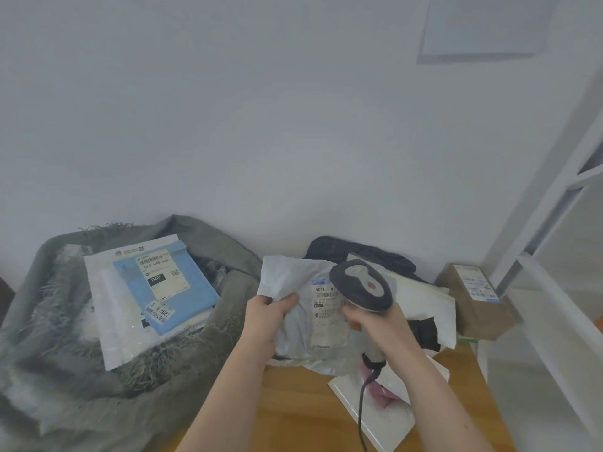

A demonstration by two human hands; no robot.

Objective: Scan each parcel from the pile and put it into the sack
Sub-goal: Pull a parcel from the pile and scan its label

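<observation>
My left hand (269,313) is closed on the upper left edge of a pale grey poly-mailer parcel (293,334), thumb on top and fingers beneath, holding it up over the pile (421,298) at the back of the table (293,415). My right hand (375,321) is wrapped around the grip of the scanner (360,285), whose head sits just above the parcel's shipping label (326,311); its cable (362,409) trails down toward me. The parcel creases and sags where it is unsupported, so I judge it soft, light and thin-skinned, with pliable contents rather than anything rigid. The film looks smooth and probably slippery, so an edge pinch near a corner, as now, should suffice for carrying, but it lets the label face buckle; pulling the film taut would likely give a flatter barcode. I judge breakage risk low; slipping from the pinch is the likelier fault. The sack (225,256) stands open to my left, just beside the table, with a blue parcel (182,298) and a white mailer (111,314) already lying inside. A brown cardboard box (473,308) at the right of the pile looks stiff and would need a fuller grasp across its sides. Further white and dark mailers remain in the pile, so I judge the task partway through.
</observation>
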